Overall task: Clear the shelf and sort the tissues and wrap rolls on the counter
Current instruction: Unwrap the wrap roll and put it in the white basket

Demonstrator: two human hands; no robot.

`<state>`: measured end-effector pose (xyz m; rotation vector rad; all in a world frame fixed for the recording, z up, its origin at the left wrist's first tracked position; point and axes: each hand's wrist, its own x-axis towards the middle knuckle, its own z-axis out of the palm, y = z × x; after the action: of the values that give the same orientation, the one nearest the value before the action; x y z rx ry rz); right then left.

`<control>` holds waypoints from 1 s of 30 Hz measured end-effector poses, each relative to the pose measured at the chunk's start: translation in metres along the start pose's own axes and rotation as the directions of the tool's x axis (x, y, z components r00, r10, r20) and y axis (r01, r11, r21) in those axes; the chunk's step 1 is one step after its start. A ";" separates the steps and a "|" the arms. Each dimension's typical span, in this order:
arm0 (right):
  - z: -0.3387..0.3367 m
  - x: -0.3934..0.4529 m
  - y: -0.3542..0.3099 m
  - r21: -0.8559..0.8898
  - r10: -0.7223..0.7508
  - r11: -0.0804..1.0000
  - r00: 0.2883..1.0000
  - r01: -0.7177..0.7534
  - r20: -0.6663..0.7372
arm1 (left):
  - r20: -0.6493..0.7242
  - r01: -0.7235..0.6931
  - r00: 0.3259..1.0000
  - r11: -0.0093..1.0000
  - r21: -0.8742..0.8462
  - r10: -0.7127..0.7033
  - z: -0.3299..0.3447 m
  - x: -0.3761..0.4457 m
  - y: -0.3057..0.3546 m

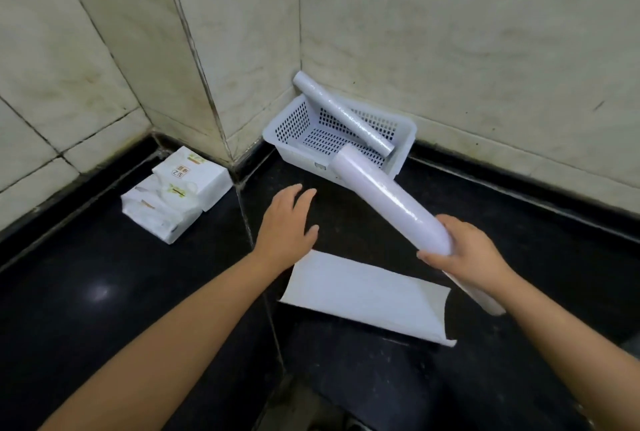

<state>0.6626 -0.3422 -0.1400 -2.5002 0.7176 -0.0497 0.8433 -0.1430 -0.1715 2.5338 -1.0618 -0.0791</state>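
Head view looks down at a black desk in a tiled corner, and the sorting looks partly done. Three white tissue packs sit together on the left side of the desk, close to the wall, one at the back and two stacked in front of it. A white basket with little holes stands in the far corner. One thin wrap roll already leans inside it, its top end poking out over the back rim near the wall. The right hand is closed around the near end of a fatter wrap roll, and the far end of that roll points at the front edge of the basket; I cannot tell if it touches the rim. The left hand is open and flat with the fingers spread, holding nothing, hovering over the desk between the tissue packs and the basket. A loose white sheet with a curled corner lies on the desk just under the right hand. The shelf cannot be seen, so I cannot tell if it is cleared. My guess is that the tissues are sorted, one roll is put away, the fat roll goes in the basket next, and the loose sheet is left to tidy.
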 end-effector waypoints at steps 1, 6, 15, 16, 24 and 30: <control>-0.007 0.010 -0.002 0.039 0.020 0.999 0.999 -0.019 -0.031 | -0.011 -0.024 1.000 1.000 0.019 0.025 -0.005 0.014 0.003; -0.032 0.075 -0.004 0.205 0.089 0.977 0.983 -0.055 -0.160 | 0.000 -0.108 0.994 0.993 0.051 0.108 -0.017 0.096 0.014; -0.046 0.196 0.000 0.285 -0.006 0.953 0.950 0.100 -0.312 | 0.067 -0.077 0.996 0.943 0.325 0.058 0.016 0.231 0.012; -0.043 0.205 0.002 0.282 -0.014 0.953 0.948 0.110 -0.319 | 0.071 -0.102 0.994 0.929 0.356 0.082 0.024 0.241 0.010; -0.021 0.247 0.018 0.284 -0.091 0.939 0.938 0.192 -0.333 | 0.275 -0.236 0.959 0.735 0.636 0.070 0.071 0.301 -0.013; -0.021 0.254 0.028 0.288 -0.071 0.938 0.921 0.192 -0.382 | 0.145 -0.288 0.957 0.744 0.603 0.253 0.081 0.318 -0.010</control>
<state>0.8632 -0.4998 -0.1628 -2.2369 0.6213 -0.6493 1.0602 -0.3851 -0.2186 2.9027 -1.7003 0.3460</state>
